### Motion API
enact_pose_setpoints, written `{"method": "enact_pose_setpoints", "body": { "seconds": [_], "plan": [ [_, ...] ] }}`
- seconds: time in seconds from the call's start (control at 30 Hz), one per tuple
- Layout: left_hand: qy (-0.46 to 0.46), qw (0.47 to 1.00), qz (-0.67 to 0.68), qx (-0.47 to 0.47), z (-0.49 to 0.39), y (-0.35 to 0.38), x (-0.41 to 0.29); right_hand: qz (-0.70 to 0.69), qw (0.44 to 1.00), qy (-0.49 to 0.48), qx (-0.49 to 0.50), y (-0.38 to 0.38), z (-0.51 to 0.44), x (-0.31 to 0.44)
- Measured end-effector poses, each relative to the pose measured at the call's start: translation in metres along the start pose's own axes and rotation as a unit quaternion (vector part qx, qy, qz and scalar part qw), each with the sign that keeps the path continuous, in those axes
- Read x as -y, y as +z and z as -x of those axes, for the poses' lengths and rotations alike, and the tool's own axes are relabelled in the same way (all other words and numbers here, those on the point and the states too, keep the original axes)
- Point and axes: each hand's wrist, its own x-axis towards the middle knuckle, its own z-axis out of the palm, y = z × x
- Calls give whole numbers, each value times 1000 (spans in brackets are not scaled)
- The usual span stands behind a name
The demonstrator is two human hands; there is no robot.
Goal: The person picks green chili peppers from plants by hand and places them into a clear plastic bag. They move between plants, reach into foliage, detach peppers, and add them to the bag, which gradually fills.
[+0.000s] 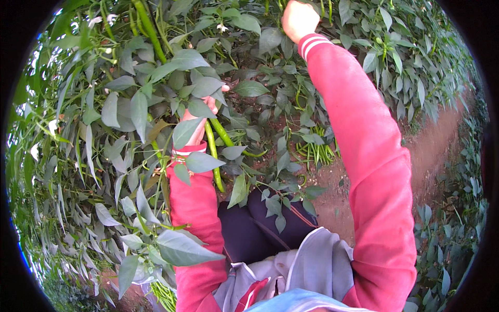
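Observation:
My left hand (197, 126) is among the chili plant leaves, partly covered by them. Two long green chili peppers (213, 156) jut from beside its palm, and they appear held there. One finger and the thumb side show between the leaves. At the top of the view my right hand (300, 20) is bent into a fist shape among the foliage. Its fingertips are turned away, so I cannot see whether they grip anything. Thin green peppers (330, 11) hang just right of that hand.
A heap of picked green peppers (317, 150) lies on the ground beneath the plants. At the lower left, a plastic bag holds more peppers (163, 295). Large peppers (150, 33) hang at upper left. A bare dirt path (436, 136) runs along the right, between plant rows.

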Motion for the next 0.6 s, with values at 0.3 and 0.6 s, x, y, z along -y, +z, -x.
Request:
{"method": "enact_pose_setpoints", "body": {
  "seconds": [0.3, 0.6],
  "plan": [
    [-20, 1000, 7, -18, 0, 3, -7, -13, 997, -67, -22, -11, 2, -2],
    [7, 999, 42, 0, 0, 1, -6, -415, 894, 29, 167, -55, 27, -45]
  ]
}}
